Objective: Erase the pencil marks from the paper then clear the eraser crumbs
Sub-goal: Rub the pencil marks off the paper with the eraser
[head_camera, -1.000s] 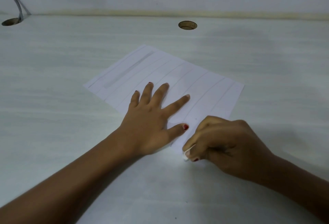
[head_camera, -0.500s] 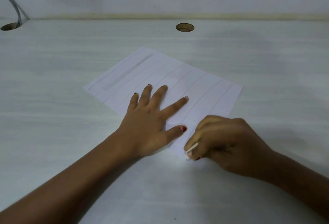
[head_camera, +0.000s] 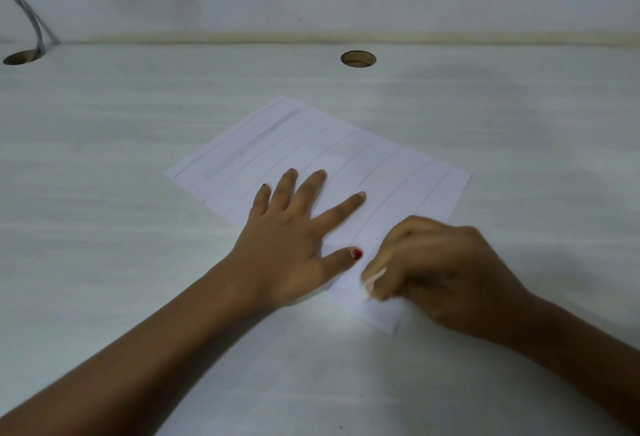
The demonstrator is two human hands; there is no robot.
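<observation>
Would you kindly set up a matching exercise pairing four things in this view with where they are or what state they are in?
Things:
1. left hand
2. right hand
3. paper
4. round hole

States or places:
A. lying flat on the table, marked with pencil lines
B. closed around a small white eraser at the sheet's near corner
C. cut into the table near the back wall
D. spread flat, fingers splayed, pressing the sheet down

Pairs: 1-D, 2-B, 3-A, 4-C

One paper, one eraser, two hands, two round holes near the counter's far edge.
</observation>
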